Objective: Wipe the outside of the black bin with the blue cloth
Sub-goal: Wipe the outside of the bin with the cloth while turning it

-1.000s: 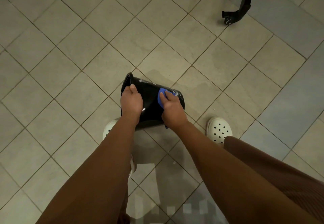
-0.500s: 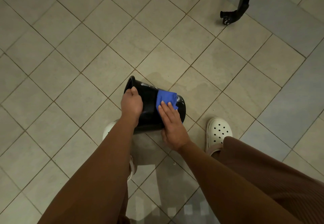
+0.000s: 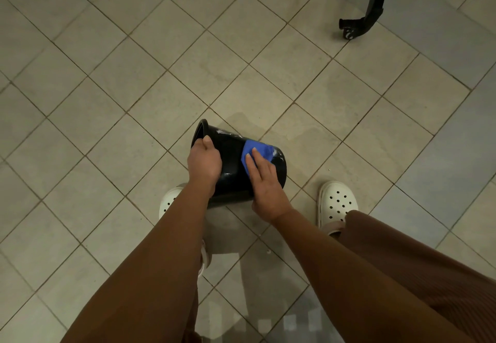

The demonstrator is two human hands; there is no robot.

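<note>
Head view: black bin point(image 3: 232, 161) tipped sideways, centre frame.
Left hand point(image 3: 204, 164): fingers curled, gripping the bin's rim.
Right hand point(image 3: 265, 184): straight fingers pressing blue cloth point(image 3: 261, 150) against bin's side.

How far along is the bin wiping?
The glossy middle of the black bin looks clean. The left hand grips its rim, tipped sideways; the right hand presses the blue cloth flat near the base. Left: whitish streaks near the rim and beside the cloth; the underside is hidden.
</note>
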